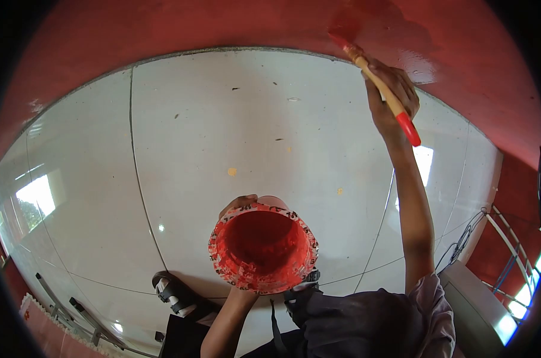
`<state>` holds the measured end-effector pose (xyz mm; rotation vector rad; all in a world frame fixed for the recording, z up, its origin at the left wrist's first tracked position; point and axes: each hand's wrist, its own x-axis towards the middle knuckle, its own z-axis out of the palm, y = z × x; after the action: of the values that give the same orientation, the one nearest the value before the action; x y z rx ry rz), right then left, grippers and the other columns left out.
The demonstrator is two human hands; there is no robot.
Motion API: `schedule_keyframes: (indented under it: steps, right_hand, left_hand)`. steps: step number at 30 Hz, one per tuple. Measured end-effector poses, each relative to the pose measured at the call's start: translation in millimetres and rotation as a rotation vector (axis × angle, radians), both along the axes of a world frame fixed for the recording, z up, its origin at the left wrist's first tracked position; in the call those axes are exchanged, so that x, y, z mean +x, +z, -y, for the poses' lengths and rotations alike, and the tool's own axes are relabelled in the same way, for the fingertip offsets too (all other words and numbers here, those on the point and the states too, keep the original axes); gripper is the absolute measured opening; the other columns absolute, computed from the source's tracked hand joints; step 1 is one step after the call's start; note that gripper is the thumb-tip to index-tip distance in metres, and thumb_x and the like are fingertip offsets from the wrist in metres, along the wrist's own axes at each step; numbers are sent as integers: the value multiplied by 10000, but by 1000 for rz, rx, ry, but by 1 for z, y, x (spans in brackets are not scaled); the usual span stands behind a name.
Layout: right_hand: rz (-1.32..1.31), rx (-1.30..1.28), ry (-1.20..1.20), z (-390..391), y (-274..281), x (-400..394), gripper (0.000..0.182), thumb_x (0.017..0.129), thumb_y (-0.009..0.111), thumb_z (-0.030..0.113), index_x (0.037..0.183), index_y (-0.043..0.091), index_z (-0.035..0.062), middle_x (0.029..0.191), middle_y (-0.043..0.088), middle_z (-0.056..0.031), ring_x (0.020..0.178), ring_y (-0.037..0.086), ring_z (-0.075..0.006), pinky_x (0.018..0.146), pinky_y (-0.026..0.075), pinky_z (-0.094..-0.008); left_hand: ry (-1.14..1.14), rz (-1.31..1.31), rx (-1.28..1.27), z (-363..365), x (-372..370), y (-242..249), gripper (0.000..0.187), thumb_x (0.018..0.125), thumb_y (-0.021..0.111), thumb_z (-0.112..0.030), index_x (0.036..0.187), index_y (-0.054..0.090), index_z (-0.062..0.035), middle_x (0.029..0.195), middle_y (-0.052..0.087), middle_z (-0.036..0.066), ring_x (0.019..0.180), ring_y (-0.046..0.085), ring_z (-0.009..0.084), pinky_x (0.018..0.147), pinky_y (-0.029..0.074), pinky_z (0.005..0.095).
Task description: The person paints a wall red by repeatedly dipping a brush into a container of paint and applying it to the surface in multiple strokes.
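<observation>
Your left hand [237, 204] grips the paint bucket [224, 253]; beyond bucket, rightward, your right hand [400, 89] grasps brush [380, 86], bristles at red wall [222, 27].

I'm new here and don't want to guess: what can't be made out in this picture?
In the head view:
Left hand: palm hidden by the paint bucket.
Paintbrush: bristle tips blend into the red wall.
That wall's upper part: cut off by the top edge.
Dark specks on the tiled floor: too small to identify.
</observation>
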<state>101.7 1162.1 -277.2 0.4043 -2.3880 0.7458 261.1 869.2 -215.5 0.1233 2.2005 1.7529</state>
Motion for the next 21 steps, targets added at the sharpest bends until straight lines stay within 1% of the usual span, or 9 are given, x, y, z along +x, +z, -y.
schedule_keyframes:
  steps: [2, 5, 7, 9, 11, 13, 15, 19, 21]
  right_hand:
    - [70, -2, 76, 8, -4, 1, 348, 677, 727, -33, 993, 678, 105, 941, 693, -30, 828, 641, -199, 746, 526, -283]
    - [202, 177, 258, -1, -20, -23, 414, 627, 733, 2, 1027, 683, 97, 1017, 677, -46, 938, 621, -199, 776, 525, -289]
    - [31, 74, 176, -5, -7, -29, 406, 641, 718, -46, 1026, 675, 77, 1038, 670, -57, 945, 619, -214, 778, 526, -292]
    - [-242, 121, -28, 9, 26, -14, 318, 669, 706, -101, 942, 675, 59, 935, 692, -64, 814, 656, -226, 737, 541, -297]
    - [-161, 26, -13, 9, 23, 2, 271, 681, 712, -93, 901, 678, 62, 889, 697, -56, 754, 663, -209, 720, 545, -292]
    - [85, 170, 260, 9, 8, -7, 361, 620, 713, -12, 967, 676, 80, 962, 686, -34, 839, 638, -203, 729, 536, -290]
    - [120, 376, 267, 5, -9, -24, 398, 603, 695, 37, 996, 678, 92, 1006, 677, -24, 874, 618, -217, 735, 531, -297]
    - [-330, 154, 61, 10, 32, -26, 358, 610, 706, -22, 950, 696, 90, 1009, 676, -53, 863, 630, -203, 714, 533, -285]
    - [-194, 101, 133, 8, 25, -8, 326, 628, 699, -8, 940, 702, 87, 1010, 676, -59, 863, 636, -204, 732, 533, -291]
  left_hand:
    - [2, -2, 7, 1, -2, -3, 778, 744, 701, -283, 1390, 304, -108, 1375, 388, 107, 1255, 393, 261, 1036, 338, 441]
    - [0, -8, 23, 3, -3, -5, 788, 736, 710, -281, 1389, 304, -107, 1372, 390, 109, 1253, 397, 261, 1034, 342, 439]
    - [0, -9, 25, 4, -3, -6, 795, 730, 715, -280, 1389, 305, -106, 1370, 392, 110, 1251, 399, 261, 1032, 344, 438]
    - [2, -6, 30, 5, -5, -6, 802, 725, 721, -279, 1388, 305, -105, 1368, 394, 111, 1249, 401, 261, 1031, 347, 437]
    - [9, -9, 36, 5, -6, -8, 809, 719, 727, -278, 1387, 306, -105, 1366, 395, 112, 1248, 404, 262, 1030, 350, 435]
    - [7, -20, 45, 5, -6, -10, 816, 713, 732, -277, 1387, 306, -104, 1364, 397, 113, 1246, 406, 262, 1029, 352, 434]
    - [4, -25, 46, 6, -6, -11, 823, 708, 738, -276, 1386, 306, -103, 1362, 399, 114, 1244, 408, 262, 1027, 355, 433]
    - [-1, -26, 53, 6, -10, -12, 836, 697, 749, -274, 1385, 307, -102, 1358, 402, 116, 1241, 413, 262, 1025, 360, 431]
    - [1, -32, 58, 5, -10, -13, 843, 691, 755, -273, 1384, 307, -101, 1356, 404, 117, 1239, 415, 263, 1024, 362, 429]
